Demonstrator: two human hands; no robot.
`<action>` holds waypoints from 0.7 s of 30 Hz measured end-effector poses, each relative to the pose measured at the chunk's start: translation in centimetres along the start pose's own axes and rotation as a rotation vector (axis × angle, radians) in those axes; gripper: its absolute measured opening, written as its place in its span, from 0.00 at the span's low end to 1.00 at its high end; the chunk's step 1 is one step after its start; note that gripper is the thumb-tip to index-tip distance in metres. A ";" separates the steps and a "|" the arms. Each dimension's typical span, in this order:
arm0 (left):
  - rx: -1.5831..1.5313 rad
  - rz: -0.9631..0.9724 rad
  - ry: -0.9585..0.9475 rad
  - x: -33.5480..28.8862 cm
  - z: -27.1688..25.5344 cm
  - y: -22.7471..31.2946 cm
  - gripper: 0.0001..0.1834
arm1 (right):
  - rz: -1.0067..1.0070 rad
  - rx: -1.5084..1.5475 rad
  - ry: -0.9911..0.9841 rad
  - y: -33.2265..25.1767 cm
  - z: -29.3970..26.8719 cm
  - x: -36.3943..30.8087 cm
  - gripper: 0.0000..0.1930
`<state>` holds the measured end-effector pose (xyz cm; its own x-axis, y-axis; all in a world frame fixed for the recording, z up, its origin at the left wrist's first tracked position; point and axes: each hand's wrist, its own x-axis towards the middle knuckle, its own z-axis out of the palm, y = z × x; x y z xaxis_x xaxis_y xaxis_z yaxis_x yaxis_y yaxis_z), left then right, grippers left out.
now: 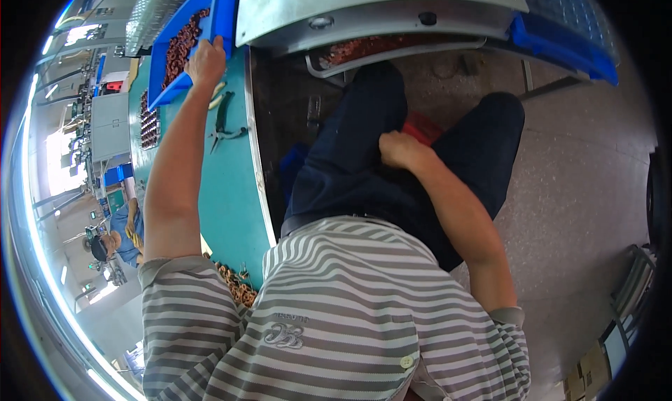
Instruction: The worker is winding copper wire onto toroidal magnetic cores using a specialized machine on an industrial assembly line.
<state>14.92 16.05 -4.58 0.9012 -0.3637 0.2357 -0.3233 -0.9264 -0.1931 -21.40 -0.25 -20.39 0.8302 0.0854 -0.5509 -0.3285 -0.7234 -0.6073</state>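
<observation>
1. Your left hand reached out along the bench and gripped the near edge of a shallow blue plastic tray, fingers curled on its rim; the tray sat at the far end of the teal worktop, just beside the grey metal machine housing.
2. Inside that tray lay a spread of small reddish-brown copper-coloured parts.
3. Your right hand rested on your dark-trousered thigh, fingers drawn together in a loose curl; whether it held anything cannot be told.
4. A pair of green-handled pliers lay on the worktop just below the tray, near your left forearm.
5. More brownish parts were heaped at the bench's near edge, by your striped shirt.
6. A second blue plastic bin stood to the right of the machine, above a speckled grey floor.
7. Cardboard boxes sat at lower right; at far left another person worked in a bright hall of windows.
</observation>
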 end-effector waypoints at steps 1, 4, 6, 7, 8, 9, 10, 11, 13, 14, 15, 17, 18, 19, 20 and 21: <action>0.004 -0.007 -0.015 0.1 -0.1 -0.5 0.29 | -0.021 -0.028 0.002 -0.3 -0.6 -0.2 0.14; -0.001 0.009 -0.040 0.4 -0.1 -0.3 0.30 | 0.006 -0.011 0.002 0.0 -1.1 -0.6 0.14; -0.001 0.009 -0.051 0.4 -0.1 -0.6 0.31 | 0.027 0.012 0.017 -0.3 -1.4 -1.0 0.14; -0.002 0.008 -0.056 0.4 -0.1 -0.6 0.31 | 0.032 0.006 0.017 -0.3 -1.3 -1.0 0.14; -0.015 0.013 -0.080 0.7 -0.2 -0.5 0.31 | 0.025 0.000 0.019 -0.4 -1.3 -1.0 0.13; -0.023 0.008 -0.078 0.6 -0.1 -0.4 0.31 | 0.018 -0.008 0.021 -0.4 -1.3 -1.0 0.13; -0.019 0.016 -0.061 0.7 -0.1 -0.5 0.30 | 0.019 -0.019 0.023 -0.4 -1.1 -0.9 0.13; -0.016 0.024 -0.043 0.8 0.0 -0.6 0.30 | 0.009 -0.024 0.043 -0.4 -0.9 -1.0 0.13; -0.016 0.017 -0.036 0.4 0.0 -0.9 0.29 | -0.003 -0.047 0.064 -0.3 -0.5 -1.0 0.13; -0.007 0.019 -0.033 0.1 -0.2 -0.8 0.28 | -0.006 -0.039 0.057 0.0 -0.1 -1.1 0.13; -0.017 0.004 -0.029 0.0 -0.3 -0.6 0.28 | -0.009 -0.031 0.048 0.3 0.3 -1.2 0.12; -0.031 0.019 0.013 -0.7 -0.9 0.2 0.27 | -0.083 -0.003 0.107 3.0 2.8 -0.9 0.14; -0.015 0.026 0.026 -1.0 -1.0 0.3 0.26 | -0.157 0.047 0.160 3.8 3.7 -1.2 0.16; -0.017 0.006 0.026 -0.8 -1.0 0.0 0.26 | -0.166 0.032 0.150 3.2 3.5 -1.5 0.16; -0.011 0.023 0.057 -0.8 -0.9 -0.3 0.25 | -0.147 0.065 0.154 2.8 3.2 -2.3 0.17; -0.004 0.039 0.085 -1.0 -0.7 -0.7 0.25 | -0.128 0.098 0.156 2.3 3.1 -3.1 0.18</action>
<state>13.99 17.00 -4.04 0.8602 -0.4066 0.3077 -0.3593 -0.9115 -0.2000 -26.09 -0.10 -21.86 0.9251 0.0595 -0.3750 -0.2519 -0.6428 -0.7235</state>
